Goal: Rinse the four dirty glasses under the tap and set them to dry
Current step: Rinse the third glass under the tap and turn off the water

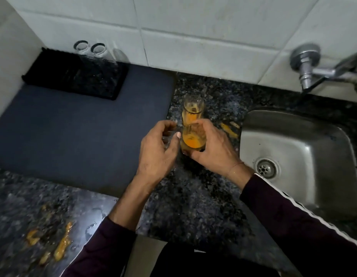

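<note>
Four glasses: all four were in view, two dirty on the counter and two clean on the mat.
Near dirty glass: a clear tumbler with orange residue in its base (192, 139) stood on the speckled dark granite counter (193, 196), between the two hands.
Far dirty glass: a second clear tumbler streaked with orange (193, 112) stood just behind the first, upright on the same counter; whether the two touched could not be told.
Clean glasses: two clear glasses (89, 51) stood close together, upside down, on a small black drying mat (53, 70) at the back left by the tiled wall.
Right hand: the right hand (213, 150) gripped the near dirty glass, fingers curled round its right side and thumb over its rim.
Left hand: the left hand (159, 148) sat just left of that glass with fingers loosely curled and spread apart, holding nothing; whether its thumb touched the glass could not be told.
Large mat: a dark blue-grey rectangular mat (73, 132) covered the counter to the left, with the black mat lying on its far corner.
Sink: a stainless steel basin (293, 140) lay to the right with its drain near the front.
Tap: a chrome wall tap (307, 64) stuck out of the white tiles above the sink.
Spills: orange smears (230, 128) marked the counter beside the sink, and more (61, 246) lay at the near left.
</note>
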